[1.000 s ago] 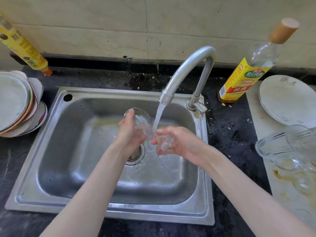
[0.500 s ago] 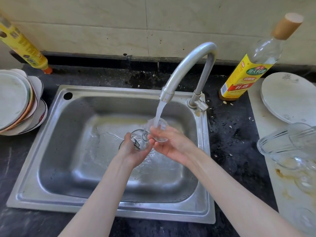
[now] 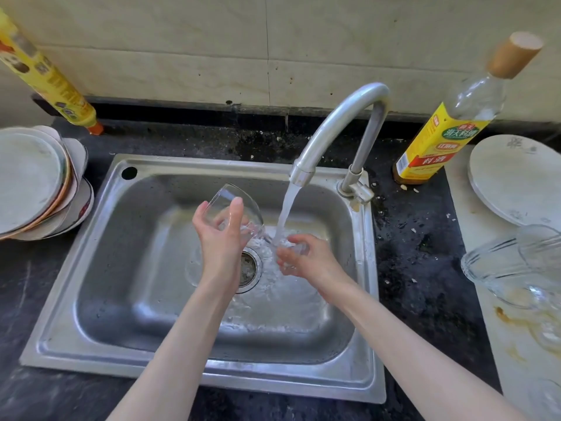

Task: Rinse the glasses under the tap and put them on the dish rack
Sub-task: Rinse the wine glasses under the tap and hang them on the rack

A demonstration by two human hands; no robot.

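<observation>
One glass (image 3: 235, 208) mid-rinse over the sink (image 3: 127, 268): bowl cupped in the left hand (image 3: 223, 238), foot pinched by the right hand (image 3: 306, 258) under the running tap (image 3: 337, 123). Not yet racked. More glassware (image 3: 516, 265) on the desk at right, rinsed or not impossible to tell; no dish rack in view.

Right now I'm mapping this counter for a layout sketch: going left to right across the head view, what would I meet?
Stacked plates → left hand holding the glass → water stream → right hand → yellow-labelled bottle → white plate.
</observation>
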